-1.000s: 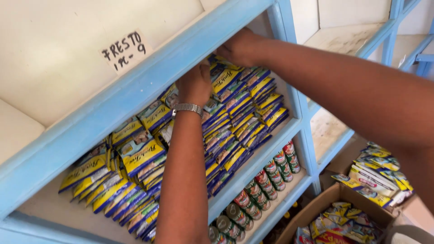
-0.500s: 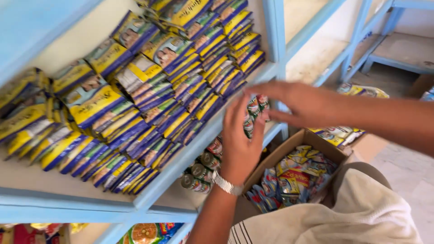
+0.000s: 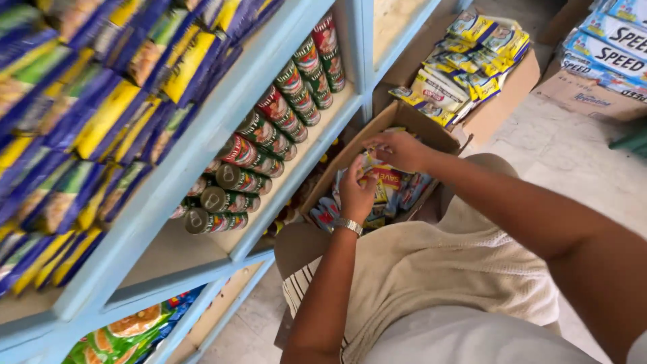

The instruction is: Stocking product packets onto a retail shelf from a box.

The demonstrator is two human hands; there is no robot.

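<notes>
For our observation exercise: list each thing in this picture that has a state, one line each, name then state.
Cardboard box: open, flaps up, packets inside.
Left hand: in the box, gripping packets.
Right hand: over the box, fingers on the packets.
Cans: lying on their sides, stacked.
Far box: open, heaped with packets.

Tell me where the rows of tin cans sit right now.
In the head view, the tin cans lie on their sides on the blue shelf, left of the open cardboard box and below the shelf of sachets.
</notes>
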